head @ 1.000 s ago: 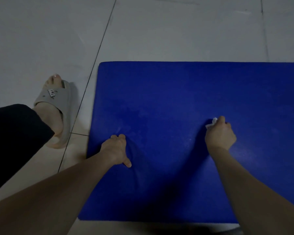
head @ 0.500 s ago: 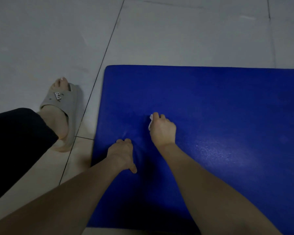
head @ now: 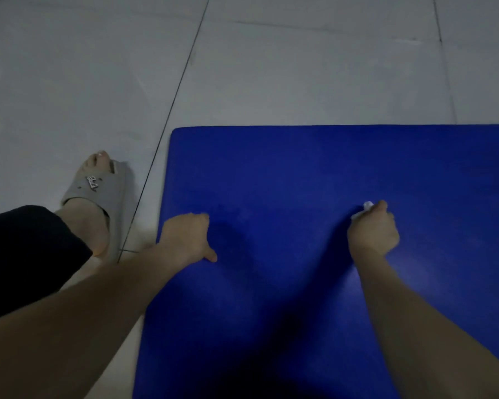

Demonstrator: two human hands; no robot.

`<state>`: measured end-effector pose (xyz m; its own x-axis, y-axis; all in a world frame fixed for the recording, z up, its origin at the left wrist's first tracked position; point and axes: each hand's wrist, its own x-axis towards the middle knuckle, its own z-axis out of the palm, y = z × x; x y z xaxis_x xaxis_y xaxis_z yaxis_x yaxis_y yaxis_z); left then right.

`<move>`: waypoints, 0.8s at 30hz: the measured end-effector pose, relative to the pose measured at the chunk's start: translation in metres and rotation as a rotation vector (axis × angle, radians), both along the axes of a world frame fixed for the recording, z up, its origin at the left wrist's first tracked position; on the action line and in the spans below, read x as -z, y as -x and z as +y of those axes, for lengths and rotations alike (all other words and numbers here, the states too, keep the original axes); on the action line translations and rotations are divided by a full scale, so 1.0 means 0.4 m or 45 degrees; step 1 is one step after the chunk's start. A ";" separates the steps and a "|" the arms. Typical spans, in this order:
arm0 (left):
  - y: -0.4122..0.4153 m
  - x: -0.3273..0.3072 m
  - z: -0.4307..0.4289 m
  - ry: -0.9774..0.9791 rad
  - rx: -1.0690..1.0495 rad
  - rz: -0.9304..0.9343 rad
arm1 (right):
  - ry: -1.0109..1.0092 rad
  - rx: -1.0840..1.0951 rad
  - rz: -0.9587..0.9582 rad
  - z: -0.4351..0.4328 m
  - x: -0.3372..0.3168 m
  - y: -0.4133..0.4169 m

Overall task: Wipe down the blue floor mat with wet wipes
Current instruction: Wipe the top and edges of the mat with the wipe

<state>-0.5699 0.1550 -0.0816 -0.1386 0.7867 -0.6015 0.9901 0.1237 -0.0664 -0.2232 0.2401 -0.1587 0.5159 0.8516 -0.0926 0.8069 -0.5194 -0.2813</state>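
One blue floor mat [head: 300, 174] lies flat on the pale tiled floor [head: 300, 67], and you are leaning over its near half. Your right hand [head: 373, 230] sits on the mat's middle, right of centre. Its fingers are curled tight round a wet wipe [head: 363, 210] bunched small, and only a white corner pokes out at the far side of the fist. Balling it that way probably lets you bear down harder on one patch.

Your left hand [head: 185, 237] is planted just inside the mat's left edge, fingers bent under at the knuckles, thumb out against the surface, with nothing in it that shows. It looks placed there to take your weight and pin the mat so it does not slide as you scrub.

Beyond the mat's left edge, your foot in a grey slipper [head: 98, 188] stands on the floor, with a dark trouser leg [head: 26, 254] nearer you.

Most of the wipe is buried in your fist. The mat's right side and near edge run out of view, and your shadow darkens the near part. In this dim light you cannot judge which areas are already wet or clean.
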 end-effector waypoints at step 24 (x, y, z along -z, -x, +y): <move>0.081 0.041 0.120 0.105 0.075 0.138 | 0.010 -0.277 -0.114 0.055 0.016 -0.020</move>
